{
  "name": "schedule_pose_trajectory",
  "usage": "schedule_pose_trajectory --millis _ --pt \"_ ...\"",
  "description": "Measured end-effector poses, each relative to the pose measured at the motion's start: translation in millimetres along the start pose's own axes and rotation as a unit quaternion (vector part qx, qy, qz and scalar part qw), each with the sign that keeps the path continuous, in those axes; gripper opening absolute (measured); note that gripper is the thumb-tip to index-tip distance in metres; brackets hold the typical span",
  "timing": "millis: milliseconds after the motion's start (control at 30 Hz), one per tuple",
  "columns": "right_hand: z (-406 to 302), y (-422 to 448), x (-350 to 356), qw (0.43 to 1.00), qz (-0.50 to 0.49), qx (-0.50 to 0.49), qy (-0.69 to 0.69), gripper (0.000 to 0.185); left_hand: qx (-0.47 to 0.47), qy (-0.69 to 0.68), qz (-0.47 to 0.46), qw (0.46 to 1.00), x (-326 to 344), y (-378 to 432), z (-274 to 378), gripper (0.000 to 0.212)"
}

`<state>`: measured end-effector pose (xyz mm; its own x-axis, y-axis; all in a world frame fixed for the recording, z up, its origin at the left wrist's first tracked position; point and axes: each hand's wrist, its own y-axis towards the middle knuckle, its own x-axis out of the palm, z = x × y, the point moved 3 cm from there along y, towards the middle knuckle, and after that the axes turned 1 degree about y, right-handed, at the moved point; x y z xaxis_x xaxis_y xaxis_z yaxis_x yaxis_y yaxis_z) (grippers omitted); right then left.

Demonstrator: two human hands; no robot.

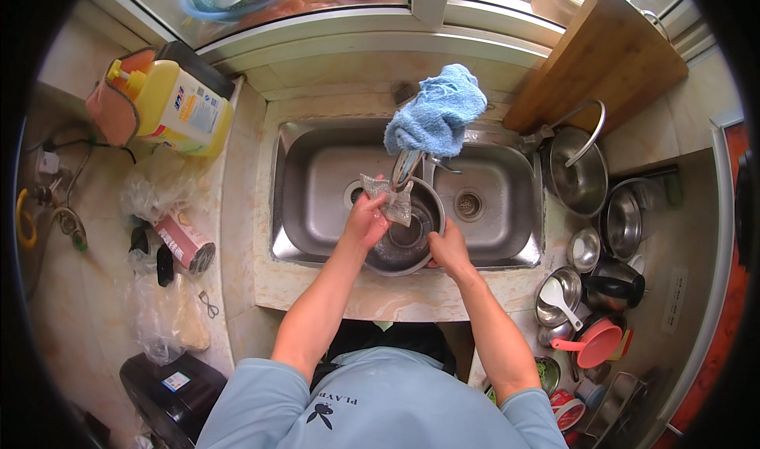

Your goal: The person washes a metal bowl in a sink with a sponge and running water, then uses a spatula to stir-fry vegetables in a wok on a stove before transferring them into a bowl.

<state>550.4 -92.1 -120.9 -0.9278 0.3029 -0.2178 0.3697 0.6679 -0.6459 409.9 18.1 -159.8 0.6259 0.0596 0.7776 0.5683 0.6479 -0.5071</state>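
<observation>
My left hand (367, 218) grips a silvery-grey scouring pad (396, 204) under the spout of the faucet (407, 167). A round metal pot (406, 260) is below it, over the front of the double-bowl stainless steel sink (320, 158). My right hand (449, 248) holds the pot's right rim, fingers curled around the edge. Some water lies in the pot's bottom. Draped over the faucet's top is a light blue cloth (438, 111). The right bowl's drain strainer (469, 205) shows beside the pot; the left drain is partly hidden behind my left hand.
A yellow detergent jug (187, 107) and plastic bags (172, 318) occupy the left counter. At the right stand a wooden cutting board (594, 63), a metal pot (577, 176), several bowls (583, 249) and a pink ladle-like scoop (598, 343). A window frame (332, 39) runs behind the sink.
</observation>
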Motion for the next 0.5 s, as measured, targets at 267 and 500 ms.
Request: schedule_pose_trajectory --millis 267,500 --pt "1.4 -4.9 12.4 1.000 -0.001 0.003 0.025 0.046 -0.022 0.155 0.026 0.987 -15.6 8.2 -23.7 0.020" --pt "5.6 0.9 16.0 1.000 0.002 0.012 0.013 0.045 0.115 0.292 0.105 0.944 -22.8 43.3 -3.3 0.020"
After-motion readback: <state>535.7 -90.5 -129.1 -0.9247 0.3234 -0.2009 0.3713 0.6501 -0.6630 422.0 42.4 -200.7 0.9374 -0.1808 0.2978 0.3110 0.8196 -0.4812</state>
